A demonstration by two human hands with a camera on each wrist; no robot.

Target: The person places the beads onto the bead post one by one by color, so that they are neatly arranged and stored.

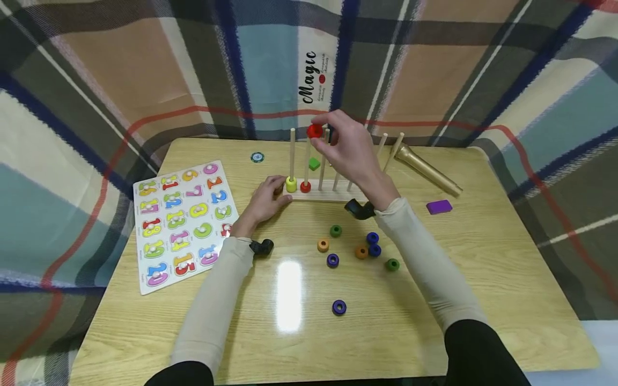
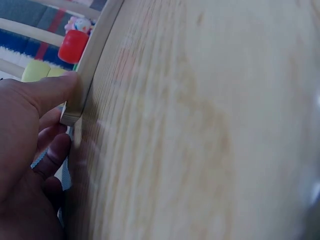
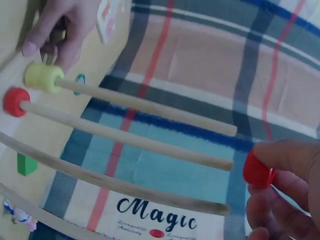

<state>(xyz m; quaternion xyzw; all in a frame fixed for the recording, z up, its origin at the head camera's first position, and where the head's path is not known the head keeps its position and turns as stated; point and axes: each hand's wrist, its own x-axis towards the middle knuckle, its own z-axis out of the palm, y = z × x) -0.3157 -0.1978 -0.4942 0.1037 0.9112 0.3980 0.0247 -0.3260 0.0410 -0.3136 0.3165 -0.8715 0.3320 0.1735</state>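
- Beige sleeves [image 1: 427, 262], black toward the elbows, stretch across the foreground, a black device [image 1: 262, 247] at each wrist.
- Thumb and fingers of the right hand [image 1: 345, 147] pinch a glossy red ring [image 1: 314, 131], held aloft just beyond the tip of the second peg from the left.
- Fingers of the left hand [image 1: 267, 201] grip the left end of a wooden peg stand [image 1: 309, 196], which stands upright near the table's far edge.
- Yellow rings [image 1: 291, 185] sit at the foot of the first peg, beside the left hand; a second red ring [image 1: 306, 187] rests low on the next one.
- Loose rings lie in front of the stand: four dark blue [image 1: 339, 312], two orange [image 1: 323, 249] and two green [image 1: 335, 234].
- Behind the pegs are a green block [image 1: 314, 163] and, partly seen from the wrists, a small pink-and-white figure [image 2: 79, 24].
- Right of the stand, a gold tube [image 1: 429, 169] lies at a slant near a purple block [image 1: 439, 207].
- Left, a number puzzle board [image 1: 195, 242] lies flat, a round chip [image 1: 257, 157] beyond it.
- Plaid cloth [image 1: 425, 75], lettered "Magic," hangs behind the pale wooden table [image 1: 386, 343].
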